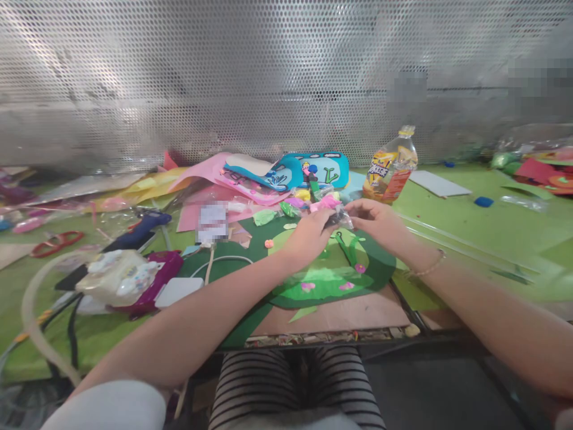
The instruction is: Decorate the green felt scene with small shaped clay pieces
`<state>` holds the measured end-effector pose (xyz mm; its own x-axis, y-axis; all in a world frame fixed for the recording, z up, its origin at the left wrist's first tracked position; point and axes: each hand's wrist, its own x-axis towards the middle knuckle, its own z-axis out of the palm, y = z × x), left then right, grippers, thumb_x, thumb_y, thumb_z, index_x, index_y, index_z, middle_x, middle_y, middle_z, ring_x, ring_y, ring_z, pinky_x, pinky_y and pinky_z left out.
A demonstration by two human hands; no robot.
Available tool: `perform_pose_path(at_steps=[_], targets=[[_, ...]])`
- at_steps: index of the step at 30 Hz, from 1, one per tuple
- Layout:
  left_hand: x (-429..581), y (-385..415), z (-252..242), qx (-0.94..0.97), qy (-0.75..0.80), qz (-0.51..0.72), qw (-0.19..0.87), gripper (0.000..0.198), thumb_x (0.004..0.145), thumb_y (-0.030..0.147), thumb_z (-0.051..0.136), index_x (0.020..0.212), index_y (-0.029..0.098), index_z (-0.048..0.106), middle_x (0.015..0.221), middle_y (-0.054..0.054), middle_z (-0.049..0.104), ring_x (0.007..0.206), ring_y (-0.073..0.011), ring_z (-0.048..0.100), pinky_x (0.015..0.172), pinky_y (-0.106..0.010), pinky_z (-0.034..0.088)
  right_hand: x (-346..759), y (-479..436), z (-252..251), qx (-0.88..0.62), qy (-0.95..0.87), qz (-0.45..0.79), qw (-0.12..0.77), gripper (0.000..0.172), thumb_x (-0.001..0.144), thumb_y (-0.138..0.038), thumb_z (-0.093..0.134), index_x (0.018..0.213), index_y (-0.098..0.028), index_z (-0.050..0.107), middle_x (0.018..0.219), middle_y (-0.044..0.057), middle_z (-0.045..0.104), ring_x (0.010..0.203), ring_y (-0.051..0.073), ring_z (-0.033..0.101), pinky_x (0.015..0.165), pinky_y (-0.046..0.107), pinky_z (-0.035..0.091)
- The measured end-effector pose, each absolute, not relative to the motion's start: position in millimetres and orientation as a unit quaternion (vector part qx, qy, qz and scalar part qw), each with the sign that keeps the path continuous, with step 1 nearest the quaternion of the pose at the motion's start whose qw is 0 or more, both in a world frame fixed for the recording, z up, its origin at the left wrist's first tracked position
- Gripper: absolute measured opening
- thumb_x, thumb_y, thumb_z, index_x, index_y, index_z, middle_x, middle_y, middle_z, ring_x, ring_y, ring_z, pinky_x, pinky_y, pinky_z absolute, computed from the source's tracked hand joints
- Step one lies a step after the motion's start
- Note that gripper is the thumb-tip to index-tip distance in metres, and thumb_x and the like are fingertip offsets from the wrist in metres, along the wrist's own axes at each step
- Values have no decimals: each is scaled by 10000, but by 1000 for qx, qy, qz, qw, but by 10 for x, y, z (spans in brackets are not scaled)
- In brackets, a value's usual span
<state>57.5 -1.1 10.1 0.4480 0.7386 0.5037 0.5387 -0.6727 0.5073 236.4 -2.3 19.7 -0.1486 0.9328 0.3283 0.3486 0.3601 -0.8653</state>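
Observation:
Both hands meet at a small clear plastic packet [344, 218] with something dark in it. My left hand [312, 234] is closed on the packet's left side, its fingertips partly hidden. Thumb and fingers of my right hand [373, 218] pinch the packet's right side. Below them lies a green paper craft picture [322, 292], with dark green stems, pink flower pieces and a small orange piece [269, 243] on it. Just behind the hands are a bright pink lump [325, 203] and bagged pieces of green clay [265, 217].
A drink bottle [389, 167] stands behind my right hand. A blue craft picture [329, 170] leans on pink paper at the back. To the left are a hot glue gun [147, 230], red-handled scissors [57, 243], cables and a decorated cream box [117, 279]. A perforated metal wall [250, 77] closes the back.

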Motion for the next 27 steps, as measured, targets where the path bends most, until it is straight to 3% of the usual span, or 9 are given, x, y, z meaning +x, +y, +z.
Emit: perform_pose_path(at_steps=[13, 20, 27], targets=[[585, -15, 112, 849, 369, 341, 165, 177, 877, 236, 455, 958, 158, 591, 877, -45, 651, 818, -160, 591, 739, -266, 449, 2358, -37, 206, -433, -737, 322, 407, 192, 698, -350, 663, 726, -189, 561, 627, -28, 519, 574, 105, 461, 544, 247, 384], [578, -24, 136, 847, 374, 340, 164, 192, 877, 237, 448, 982, 153, 584, 882, -50, 645, 823, -165, 589, 756, -275, 446, 2365, -11, 179, -446, -712, 307, 448, 257, 655, -390, 699, 766, -193, 576, 647, -20, 553, 583, 117, 480, 562, 262, 390], [582, -24, 128, 849, 373, 336, 163, 189, 882, 234, 438, 972, 161, 588, 868, -46, 643, 805, -159, 583, 740, -272, 443, 2376, -12, 212, -434, -759, 213, 436, 186, 710, -374, 645, 703, -191, 610, 701, 9, 557, 625, 133, 498, 581, 279, 395]])
